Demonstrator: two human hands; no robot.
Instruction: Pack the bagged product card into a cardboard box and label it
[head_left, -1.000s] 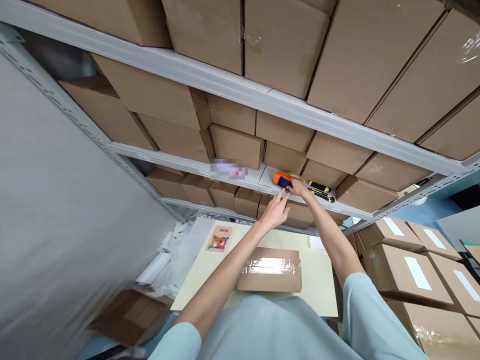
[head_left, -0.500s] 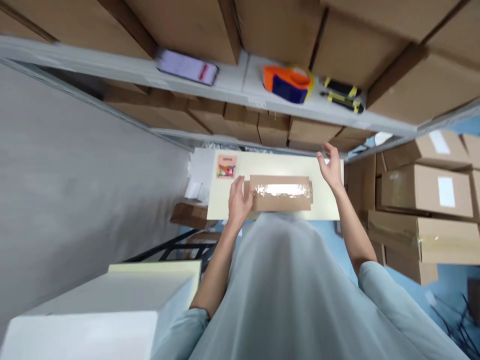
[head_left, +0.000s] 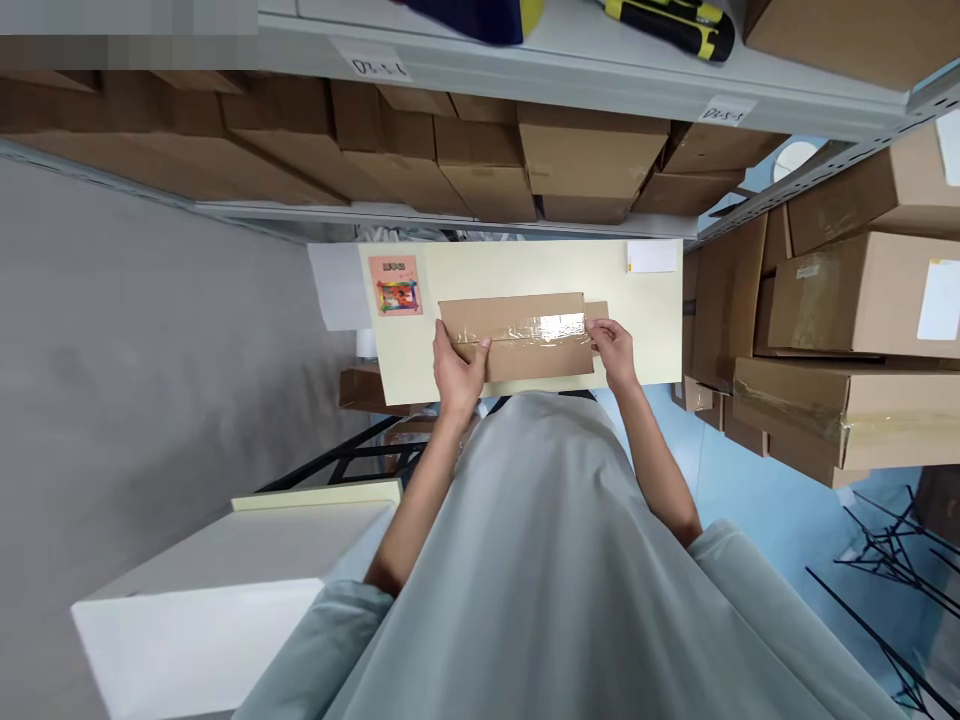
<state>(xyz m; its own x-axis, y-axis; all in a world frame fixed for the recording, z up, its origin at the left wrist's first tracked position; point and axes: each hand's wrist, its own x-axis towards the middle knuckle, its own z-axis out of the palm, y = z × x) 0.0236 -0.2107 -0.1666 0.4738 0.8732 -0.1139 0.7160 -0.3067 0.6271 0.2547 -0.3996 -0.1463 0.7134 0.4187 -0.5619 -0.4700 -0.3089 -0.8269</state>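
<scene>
A flat brown cardboard box lies lengthwise on the cream tabletop, with a shiny strip of clear packing tape along its middle. My left hand grips the box's left end, thumb on top and fingers along the outer side. At the other end, my right hand has its fingertips pinched by a small flap that sticks out; whether they hold the flap or the tape's end I cannot tell. Left of the box lies a pink card with a colourful picture.
A white slip lies at the tabletop's back right. Grey shelving with cardboard boxes crosses above; a black-and-yellow tool rests on it. Stacked cartons stand on the right, a white cabinet at the lower left.
My right hand has come down from the raised spot at the right to the box's right end, its fingers closing there. My left hand stays on the left end. The view has tilted down.
</scene>
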